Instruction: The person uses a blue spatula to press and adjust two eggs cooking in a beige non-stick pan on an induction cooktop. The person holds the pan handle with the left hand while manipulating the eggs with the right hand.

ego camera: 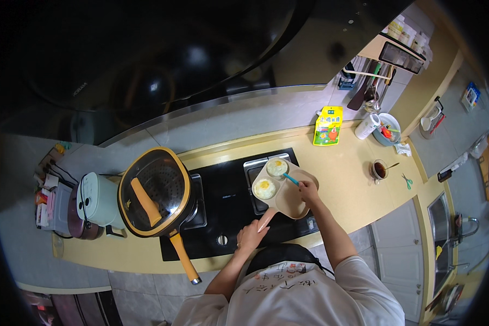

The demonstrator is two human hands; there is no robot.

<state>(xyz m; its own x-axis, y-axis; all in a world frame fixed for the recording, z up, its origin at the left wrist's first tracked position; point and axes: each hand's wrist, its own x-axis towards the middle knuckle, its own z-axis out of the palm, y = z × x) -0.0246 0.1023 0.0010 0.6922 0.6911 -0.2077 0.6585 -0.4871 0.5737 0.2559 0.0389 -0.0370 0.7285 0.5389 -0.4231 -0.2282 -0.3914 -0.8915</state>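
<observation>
My left hand grips the handle of a beige divided frying pan, which sits over the right burner of a black gas hob. Between the fingers of my right hand is a blue utensil, perhaps a small spatula; its tip reaches to the edge of the upper round well. A fried egg lies in that well. A second fried egg, yolk up, fills the round well below it. The larger well, partly under my right hand, shows bare pan surface.
A lidded pan with a yellow handle covers the left burner. On the right counter stand a yellow pouch, a white canister, a bowl, a glass cup of dark liquid and green scissors. A range hood hangs above.
</observation>
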